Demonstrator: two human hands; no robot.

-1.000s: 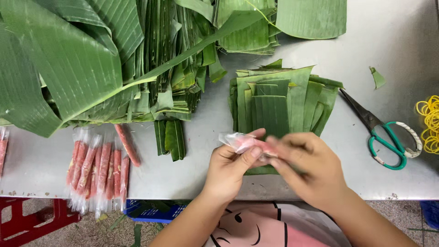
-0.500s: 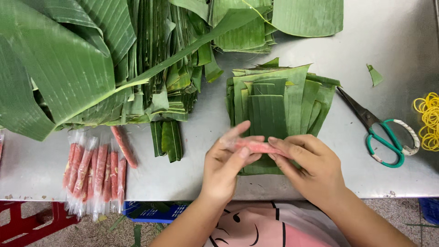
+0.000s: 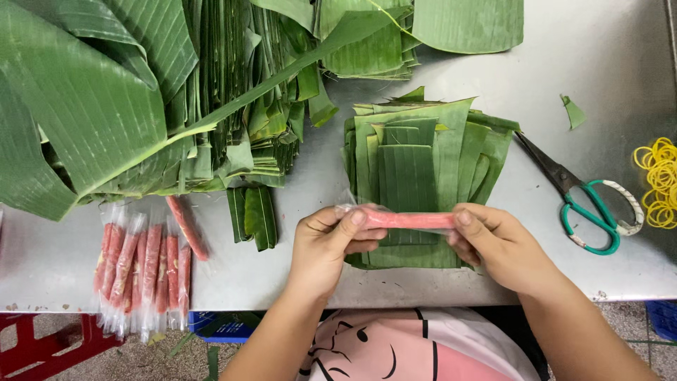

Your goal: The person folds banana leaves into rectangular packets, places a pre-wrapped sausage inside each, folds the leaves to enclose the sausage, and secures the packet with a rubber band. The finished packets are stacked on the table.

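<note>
Both my hands hold one pink sausage stick (image 3: 409, 219) in clear plastic wrap, stretched level between them. My left hand (image 3: 328, 247) pinches its left end, and my right hand (image 3: 497, 247) pinches its right end. The stick hovers just above the near edge of a stack of cut banana leaf pieces (image 3: 416, 162) lying on the grey table (image 3: 578, 56).
Several wrapped pink sausage sticks (image 3: 144, 264) lie at the table's near left edge. Large banana leaves (image 3: 106, 99) and folded leaf strips (image 3: 254, 215) cover the left and back. Green-handled scissors (image 3: 589, 204) and yellow rubber bands (image 3: 659, 180) lie at the right.
My hands have spread apart, drawing the wrapped stick out straight and level between them. One second ago it was bunched between close-set fingers.
</note>
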